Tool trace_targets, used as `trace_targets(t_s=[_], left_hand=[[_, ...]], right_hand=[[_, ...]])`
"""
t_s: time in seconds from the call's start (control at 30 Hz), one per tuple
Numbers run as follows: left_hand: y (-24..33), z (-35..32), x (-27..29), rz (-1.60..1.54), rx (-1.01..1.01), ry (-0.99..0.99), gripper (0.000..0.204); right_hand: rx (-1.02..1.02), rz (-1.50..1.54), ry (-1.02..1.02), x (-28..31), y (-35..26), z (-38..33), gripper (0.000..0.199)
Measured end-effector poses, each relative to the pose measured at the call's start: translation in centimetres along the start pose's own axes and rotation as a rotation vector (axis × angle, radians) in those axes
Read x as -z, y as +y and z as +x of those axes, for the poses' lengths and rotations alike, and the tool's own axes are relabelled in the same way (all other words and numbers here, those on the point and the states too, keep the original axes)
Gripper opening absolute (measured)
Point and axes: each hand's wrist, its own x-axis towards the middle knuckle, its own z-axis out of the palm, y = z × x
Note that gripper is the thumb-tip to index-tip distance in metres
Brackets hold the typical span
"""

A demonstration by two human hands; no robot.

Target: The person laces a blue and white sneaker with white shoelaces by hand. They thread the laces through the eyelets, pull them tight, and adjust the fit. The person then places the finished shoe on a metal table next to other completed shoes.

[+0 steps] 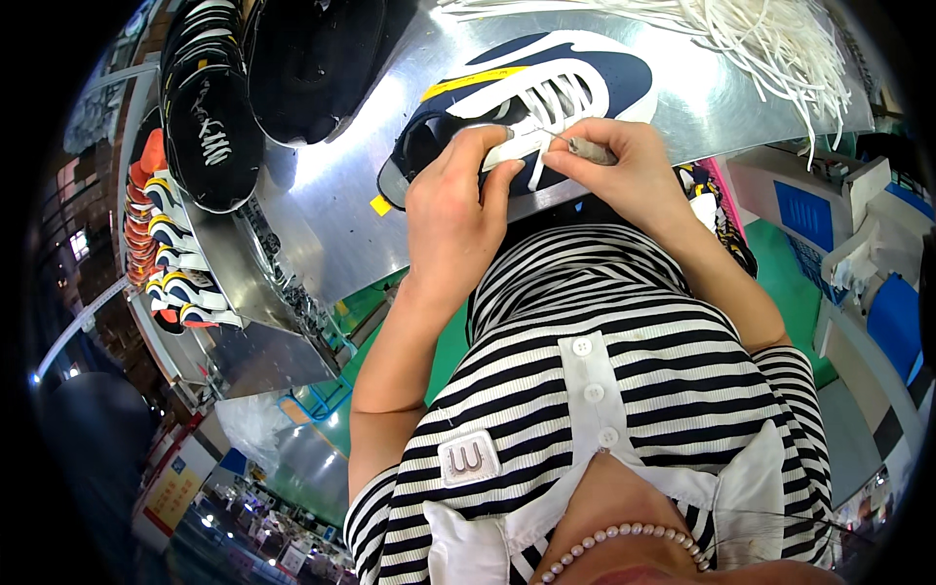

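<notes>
Head view: metal bench (331,224) carries a navy-and-white shoe (546,83) at its near edge, close for lacing. Left hand (453,210) presses flat on it, steadying; right hand (624,166) pinches a thin hooked tool (585,148) at the white lace (538,161).

Shiny metal worktable (322,195), glaring under the lights. Resting directly on top: a navy-and-white sneaker (526,97) near the front edge, a black shoe upper (317,58) and a black shoe with white lettering (210,127) toward the left, plus a loose heap of white laces (770,39) at the far right. Small yellow tag (379,205) stuck just beside the sneaker's heel.
</notes>
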Motion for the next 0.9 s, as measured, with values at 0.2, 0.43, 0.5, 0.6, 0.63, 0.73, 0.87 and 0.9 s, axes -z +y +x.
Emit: trace_targets(t_s=[0.2, 0.43, 0.5, 0.6, 0.63, 0.73, 0.87, 0.9], left_hand=[[-0.1, 0.8, 0.7, -0.161, 0.098, -0.088, 0.023], [0.8, 0.5, 0.3, -0.162, 0.091, -0.072, 0.015], [0.4, 0.5, 0.1, -0.128, 0.071, -0.042, 0.015], [0.3, 0.5, 0.5, -0.139, 0.162, -0.069, 0.018], [0.3, 0.6, 0.6, -0.158, 0.143, -0.077, 0.019], [0.8, 1.1, 0.6, -0.171, 0.12, -0.103, 0.023], [0.8, 1.6, -0.2, -0.056, 0.146, -0.052, 0.026], [0.8, 1.6, -0.5, -0.034, 0.136, -0.026, 0.026]], right_hand=[[0.119, 0.044, 0.086, 0.1, -1.1, 1.1, 0.021], [0.325, -0.199, 0.196, -0.8, 1.4, 0.0, 0.023], [0.245, -0.137, 0.188, -1.3, 1.3, 0.2, 0.02], [0.186, 0.184, 0.139, -1.1, 0.5, 0.4, 0.016], [0.203, 0.193, 0.112, -0.5, -0.2, 0.7, 0.018], [0.223, 0.093, 0.105, 0.1, -0.5, 2.2, 0.018], [0.279, 0.1, 0.114, -0.4, 0.0, 2.9, 0.02], [0.265, 0.103, 0.113, -0.4, -0.1, 2.7, 0.021]])
